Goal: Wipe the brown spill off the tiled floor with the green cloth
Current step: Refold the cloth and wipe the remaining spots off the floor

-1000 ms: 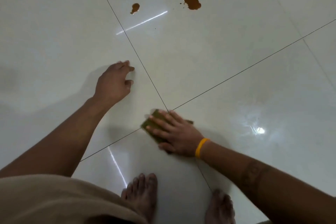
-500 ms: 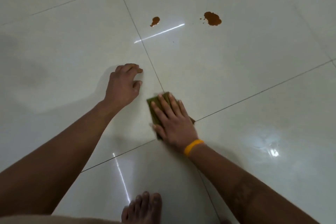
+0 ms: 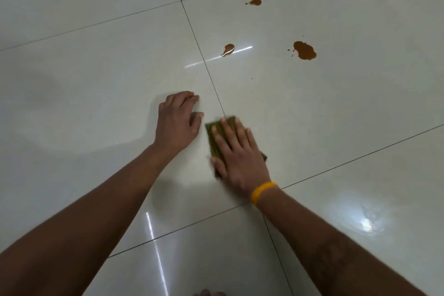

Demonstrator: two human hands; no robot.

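A folded rectangular green cloth (image 3: pixel 217 137) lies flat on the glossy pale tiled floor (image 3: pixel 336 108), just right of a dark grout line, mostly covered by the flat right hand (image 3: pixel 236 154) pressing on it. Its left edge and far end show; its edges are blurred. The brown spill is three separate wet patches well beyond the cloth: a small one (image 3: pixel 228 49) near the grout line, the largest (image 3: pixel 305 50) to the right, and the farthest (image 3: pixel 255 2) between them.

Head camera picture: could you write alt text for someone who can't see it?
A right hand presses a green cloth flat on a pale tiled floor, left hand braced beside it. Three brown spills lie farther ahead, not yet wiped.
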